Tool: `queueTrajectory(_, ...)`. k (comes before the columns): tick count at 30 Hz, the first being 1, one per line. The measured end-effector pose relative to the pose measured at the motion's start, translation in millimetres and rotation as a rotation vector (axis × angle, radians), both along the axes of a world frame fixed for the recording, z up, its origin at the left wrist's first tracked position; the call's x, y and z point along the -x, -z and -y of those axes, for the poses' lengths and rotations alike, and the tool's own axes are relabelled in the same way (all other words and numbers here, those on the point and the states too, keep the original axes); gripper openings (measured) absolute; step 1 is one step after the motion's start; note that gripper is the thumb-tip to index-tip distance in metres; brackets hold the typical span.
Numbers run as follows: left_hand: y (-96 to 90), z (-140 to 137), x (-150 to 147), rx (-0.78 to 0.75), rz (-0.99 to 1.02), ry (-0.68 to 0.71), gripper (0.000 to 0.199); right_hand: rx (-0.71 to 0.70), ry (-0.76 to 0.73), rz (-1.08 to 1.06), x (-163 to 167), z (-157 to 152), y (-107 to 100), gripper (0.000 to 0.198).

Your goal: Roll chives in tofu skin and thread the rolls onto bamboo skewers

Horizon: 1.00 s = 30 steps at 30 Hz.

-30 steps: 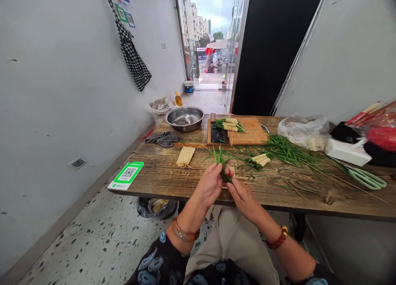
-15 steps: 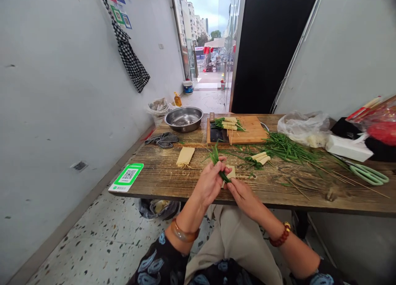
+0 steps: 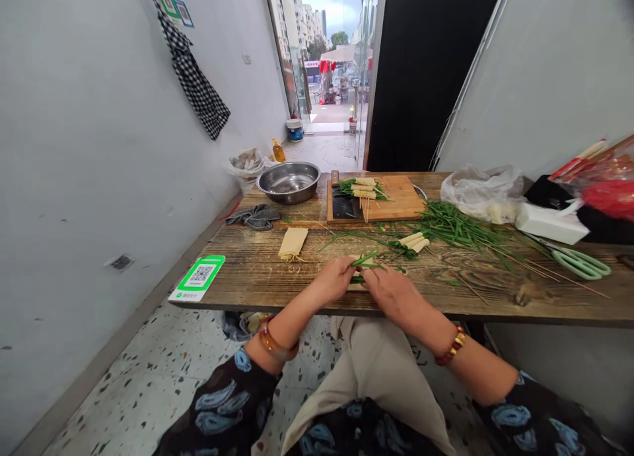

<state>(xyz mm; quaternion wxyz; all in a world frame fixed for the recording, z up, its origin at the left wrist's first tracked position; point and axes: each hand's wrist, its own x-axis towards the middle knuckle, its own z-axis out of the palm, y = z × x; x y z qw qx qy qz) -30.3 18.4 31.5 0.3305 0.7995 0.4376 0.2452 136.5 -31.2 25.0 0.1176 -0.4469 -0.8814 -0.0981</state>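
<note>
At the near edge of the wooden table, a small bundle of green chives (image 3: 366, 260) lies over a pale tofu-skin sheet (image 3: 355, 287). My left hand (image 3: 335, 276) pinches the bundle at its left side. From the right, my right hand (image 3: 392, 293) bends over the sheet with closed fingers on the chives; its fingertips are partly hidden. A stack of tofu-skin sheets (image 3: 293, 243) lies to the left. Rolled tofu skins with chives inside (image 3: 414, 242) sit just right of my hands, near a heap of loose chives (image 3: 460, 228).
Behind stands a wooden cutting board (image 3: 401, 202) with a cleaver (image 3: 345, 206) and more skewered rolls (image 3: 365, 189). A steel basin (image 3: 290, 182), a grey cloth (image 3: 255, 216) and a QR-code card (image 3: 199, 278) are on the left. Green-handled scissors (image 3: 582, 263) and thin sticks lie right.
Both hands have lowered the chives from above the table onto the tofu-skin sheet. The bundle has turned from upright to lying crosswise. The view has shifted slightly.
</note>
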Motion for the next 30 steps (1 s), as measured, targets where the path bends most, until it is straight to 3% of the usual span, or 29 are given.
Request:
queueTrajectory(4, -2.6, 0, 0, 0.135, -0.02, 0.093, 0.024, -0.066, -0.029, 0.006, -5, 0, -2, 0.026)
queueTrajectory(8, -3.5, 0, -1, 0.326, 0.038, 0.181, 0.022, -0.041, -0.05, 0.072, -10, -4, 0, 0.046)
queueTrajectory(10, -4.9, -1, -2, 0.365, 0.019, 0.231, 0.023, 0.001, -0.046, 0.084, -12, -7, 3, 0.043)
queueTrajectory(13, -6.9, -1, -1, 0.367, -0.016, 0.291, 0.022, 0.077, -0.029, 0.025, -14, -12, 8, 0.024)
queueTrajectory(18, -3.5, -2, 10, 0.469, 0.107, 0.247, 0.028, 0.156, 0.015, -0.032, -17, -15, 10, 0.016)
queueTrajectory(20, -2.3, -5, 18, 0.361, 0.171, 0.146, 0.034, 0.151, 0.039, -0.009, -18, -15, 9, 0.016)
queueTrajectory(23, -6.1, -7, 24, -0.047, 0.141, 0.01, 0.035, 0.146, 0.072, 0.018, -19, -16, 6, 0.015)
queueTrajectory(26, -12.5, 2, 15, -0.318, -0.083, 0.111, 0.036, 0.124, 0.057, 0.019, -15, -19, 2, 0.013)
queueTrajectory(30, -10.8, 16, -6, -0.422, -0.451, 0.147, 0.044, 0.131, 0.005, -0.024, -8, -21, -5, 0.015)
